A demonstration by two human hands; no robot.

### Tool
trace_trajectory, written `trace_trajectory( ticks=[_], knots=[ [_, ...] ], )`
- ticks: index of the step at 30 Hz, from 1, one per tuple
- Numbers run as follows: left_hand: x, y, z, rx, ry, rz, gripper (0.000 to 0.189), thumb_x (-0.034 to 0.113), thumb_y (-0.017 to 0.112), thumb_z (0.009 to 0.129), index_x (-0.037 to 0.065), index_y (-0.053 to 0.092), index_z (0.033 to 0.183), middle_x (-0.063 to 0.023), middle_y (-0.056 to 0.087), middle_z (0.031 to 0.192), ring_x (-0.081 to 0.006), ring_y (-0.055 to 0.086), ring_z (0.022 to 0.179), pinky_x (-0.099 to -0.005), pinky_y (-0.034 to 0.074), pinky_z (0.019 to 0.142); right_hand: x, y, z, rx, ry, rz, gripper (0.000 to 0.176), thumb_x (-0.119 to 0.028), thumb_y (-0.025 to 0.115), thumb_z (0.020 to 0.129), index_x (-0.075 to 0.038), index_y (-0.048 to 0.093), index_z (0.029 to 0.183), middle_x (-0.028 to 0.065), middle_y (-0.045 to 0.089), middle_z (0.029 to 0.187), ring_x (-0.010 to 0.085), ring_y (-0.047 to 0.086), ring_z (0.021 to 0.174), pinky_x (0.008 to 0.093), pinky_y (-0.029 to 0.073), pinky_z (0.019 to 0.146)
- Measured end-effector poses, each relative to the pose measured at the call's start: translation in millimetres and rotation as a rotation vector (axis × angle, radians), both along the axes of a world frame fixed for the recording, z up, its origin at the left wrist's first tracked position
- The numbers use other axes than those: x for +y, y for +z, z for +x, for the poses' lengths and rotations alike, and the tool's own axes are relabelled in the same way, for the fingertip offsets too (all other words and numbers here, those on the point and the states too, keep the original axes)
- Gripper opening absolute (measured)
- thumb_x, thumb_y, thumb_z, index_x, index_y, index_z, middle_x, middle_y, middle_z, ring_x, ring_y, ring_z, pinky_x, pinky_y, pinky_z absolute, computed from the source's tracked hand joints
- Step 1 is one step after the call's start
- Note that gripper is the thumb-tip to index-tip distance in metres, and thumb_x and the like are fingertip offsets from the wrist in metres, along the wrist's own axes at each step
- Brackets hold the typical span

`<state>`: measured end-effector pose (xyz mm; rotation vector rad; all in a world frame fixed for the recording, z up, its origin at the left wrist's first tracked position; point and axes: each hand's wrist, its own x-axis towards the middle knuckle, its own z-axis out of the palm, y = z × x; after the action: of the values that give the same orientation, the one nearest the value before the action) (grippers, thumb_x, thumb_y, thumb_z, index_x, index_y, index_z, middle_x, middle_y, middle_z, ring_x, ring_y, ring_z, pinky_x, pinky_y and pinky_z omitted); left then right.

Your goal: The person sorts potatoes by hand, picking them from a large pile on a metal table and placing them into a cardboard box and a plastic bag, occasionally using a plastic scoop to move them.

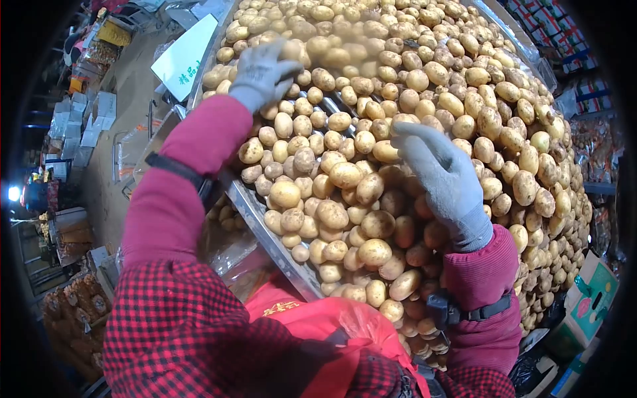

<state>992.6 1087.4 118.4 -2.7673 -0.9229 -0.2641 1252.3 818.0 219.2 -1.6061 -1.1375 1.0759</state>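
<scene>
A big heap of yellow-brown potatoes (411, 99) fills a metal-edged display bin (255, 215). My left hand (262, 73), in a grey glove, rests fingers spread on the potatoes near the bin's far left edge. My right hand (444, 176), also grey-gloved, lies flat on the heap nearer to me, fingers curved over a potato (386, 151) without lifting it. Both arms wear maroon sleeves with black wrist straps over a red-and-black checked shirt.
A red plastic bag (318, 318) hangs at my front below the bin's edge. A white sign (186, 56) leans at the bin's left. Boxes and produce crates (79, 132) stand along the floor at left; a green carton (590, 298) sits at lower right.
</scene>
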Motion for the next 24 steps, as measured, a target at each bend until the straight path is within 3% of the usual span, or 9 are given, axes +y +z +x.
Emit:
trace_trajectory(
  ticks=[3,8,10,12,14,16,18,22,24],
  knots=[
    [30.6,-4.1,-1.3,-0.03,0.024,0.029,0.034,0.023,0.078,0.083,0.041,0.071,0.111,-0.0062,0.045,0.156,-0.0304,0.043,0.142,-0.046,0.034,0.115,-0.5,5.4,-1.5,0.006,-0.004,-0.016,0.03,-0.023,0.062,0.104,-0.006,0.07,0.127,0.0048,0.073,0.114,0.0114,0.065,0.105,0.0269,0.052,0.092],
    [59.2,-8.2,-2.3,-0.074,0.035,0.034,0.041,0.018,0.077,0.081,0.038,0.07,0.115,-0.0068,0.046,0.156,-0.0293,0.047,0.139,-0.0479,0.036,0.113,-0.1,-5.1,2.9,0.056,0.011,-0.023,0.03,-0.024,0.062,0.104,-0.006,0.07,0.127,0.0029,0.072,0.11,0.009,0.062,0.099,0.0256,0.051,0.087],
    [36.3,7.7,3.4,-0.038,0.209,0.18,0.035,0.022,0.075,0.083,0.034,0.07,0.116,-0.007,0.048,0.154,-0.0288,0.05,0.136,-0.0447,0.037,0.113,-0.8,-6.2,4.4,0.072,0.017,-0.038,0.031,-0.025,0.062,0.104,-0.006,0.07,0.127,0.0031,0.072,0.111,0.0092,0.063,0.099,0.0256,0.051,0.087],
    [6.0,32.9,7.8,-0.072,0.132,0.347,0.034,0.029,0.073,0.087,0.03,0.069,0.121,-0.0047,0.058,0.142,-0.0271,0.054,0.129,-0.0446,0.038,0.111,-1.5,-3.0,2.0,0.063,0.021,-0.027,0.031,-0.025,0.062,0.104,-0.006,0.07,0.128,0.0035,0.073,0.111,0.0096,0.063,0.1,0.0257,0.051,0.088],
    [-18.8,60.3,23.6,0.581,0.005,-0.088,0.038,0.031,0.07,0.09,0.027,0.067,0.128,-0.0013,0.066,0.125,-0.0246,0.056,0.122,-0.0467,0.037,0.108,-3.2,-3.2,1.2,0.056,0.02,-0.016,0.032,-0.025,0.062,0.104,-0.006,0.07,0.128,0.0039,0.073,0.112,0.0099,0.063,0.101,0.0259,0.051,0.089],
    [-22.3,13.2,5.0,0.424,-0.102,-0.163,0.04,0.03,0.068,0.091,0.026,0.066,0.131,0.0013,0.069,0.112,-0.0228,0.059,0.114,-0.047,0.039,0.104,-1.2,-5.1,2.0,0.043,0.049,-0.008,0.032,-0.026,0.062,0.104,-0.006,0.07,0.128,0.0043,0.073,0.113,0.0102,0.064,0.103,0.026,0.051,0.091],
    [-26.4,11.1,19.1,0.415,0.007,-0.159,0.036,0.03,0.064,0.094,0.028,0.067,0.13,-0.0012,0.072,0.109,-0.022,0.062,0.109,-0.0448,0.04,0.1,0.4,-5.6,1.9,0.022,0.047,-0.005,0.032,-0.026,0.062,0.104,-0.006,0.07,0.128,0.0042,0.073,0.113,0.0102,0.064,0.104,0.0261,0.051,0.091],
    [-29.4,32.3,45.8,0.601,0.164,-0.301,0.039,0.028,0.066,0.091,0.028,0.068,0.129,-0.0067,0.073,0.116,-0.0295,0.065,0.113,-0.0468,0.05,0.098,-1.6,-4.5,1.1,0.001,0.059,0.015,0.032,-0.026,0.062,0.104,-0.006,0.07,0.127,0.0044,0.074,0.114,0.0105,0.064,0.105,0.0268,0.051,0.092],
    [-22.5,20.4,31.7,0.368,0.202,-0.522,0.038,0.034,0.066,0.091,0.025,0.069,0.127,-0.0108,0.071,0.121,-0.0321,0.065,0.117,-0.0465,0.052,0.1,-2.6,2.4,-0.5,-0.004,0.043,-0.078,0.032,-0.026,0.062,0.104,-0.006,0.07,0.128,0.0046,0.074,0.114,0.0106,0.064,0.103,0.0272,0.051,0.092]
  ],
)
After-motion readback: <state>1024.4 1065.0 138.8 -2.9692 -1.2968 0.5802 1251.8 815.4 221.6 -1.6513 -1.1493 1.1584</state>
